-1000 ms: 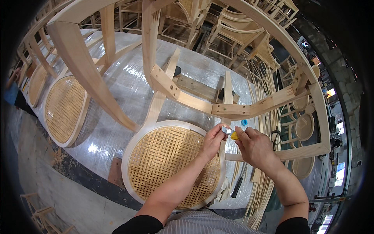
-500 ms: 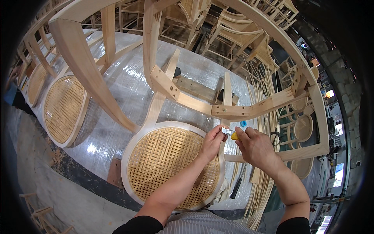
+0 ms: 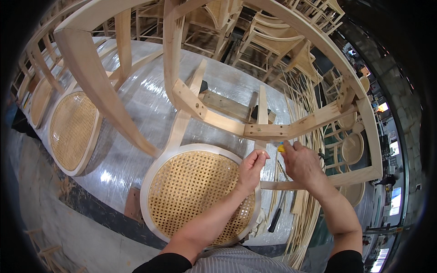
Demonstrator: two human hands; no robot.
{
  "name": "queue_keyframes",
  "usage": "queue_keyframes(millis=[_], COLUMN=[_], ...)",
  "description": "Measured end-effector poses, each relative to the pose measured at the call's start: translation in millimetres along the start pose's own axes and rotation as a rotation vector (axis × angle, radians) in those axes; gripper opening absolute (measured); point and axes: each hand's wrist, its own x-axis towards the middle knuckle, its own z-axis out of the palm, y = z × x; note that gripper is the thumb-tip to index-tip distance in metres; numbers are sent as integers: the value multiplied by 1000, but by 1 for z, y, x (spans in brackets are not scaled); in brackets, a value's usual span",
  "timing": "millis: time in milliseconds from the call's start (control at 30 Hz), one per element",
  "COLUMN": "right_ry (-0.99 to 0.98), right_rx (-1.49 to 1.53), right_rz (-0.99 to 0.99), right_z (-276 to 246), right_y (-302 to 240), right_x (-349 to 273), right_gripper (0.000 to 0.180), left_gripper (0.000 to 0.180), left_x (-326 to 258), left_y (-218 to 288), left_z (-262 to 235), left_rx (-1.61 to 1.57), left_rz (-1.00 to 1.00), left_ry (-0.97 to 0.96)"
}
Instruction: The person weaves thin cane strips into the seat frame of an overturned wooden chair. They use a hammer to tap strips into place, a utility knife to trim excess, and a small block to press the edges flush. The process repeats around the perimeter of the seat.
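My right hand (image 3: 301, 166) grips a yellow-handled utility knife (image 3: 281, 148), mostly covered by my fingers, its metal end pointing left. To the left of it, my left hand (image 3: 251, 172) is closed in a pinch, thumb against forefinger; a tiny pale bit may show at the fingertips, too small to name. Both hands are above the right rim of a round chair back (image 3: 150, 200) with woven cane in a pale wood ring. Joined to this back, an unfinished wooden chair frame (image 3: 223, 122) rises beyond my hands, with bolt holes in its corner blocks.
Long thin cane strips (image 3: 309, 200) lie on the right, next to a black-handled tool (image 3: 274, 220). A second cane chair back (image 3: 73, 129) rests at left on the plastic-covered table (image 3: 123, 157). Wooden chairs (image 3: 268, 34) stand beyond it.
The knife, which met my left fingertips before, has moved right and away from them with my right hand. My left hand stays pinched, slightly lower.
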Motion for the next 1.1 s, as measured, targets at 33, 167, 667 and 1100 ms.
queue_keyframes(millis=[33, 167, 667, 1100], right_ry=[-19, 75, 1, 7], right_rx=[13, 47, 103, 107], right_rz=[44, -14, -55, -70], right_z=[-4, -17, -19, -15], right_y=[0, -25, -28, -21], right_x=[3, 0, -15, -16], right_gripper=[39, 39, 40, 40], left_gripper=[19, 22, 13, 16], left_x=[0, 5, 3, 3], left_y=[1, 2, 2, 0], left_z=[1, 1, 2, 0], left_rx=[-24, -108, -122, -128], left_rz=[14, 53, 24, 27], left_ry=[15, 42, 86, 55])
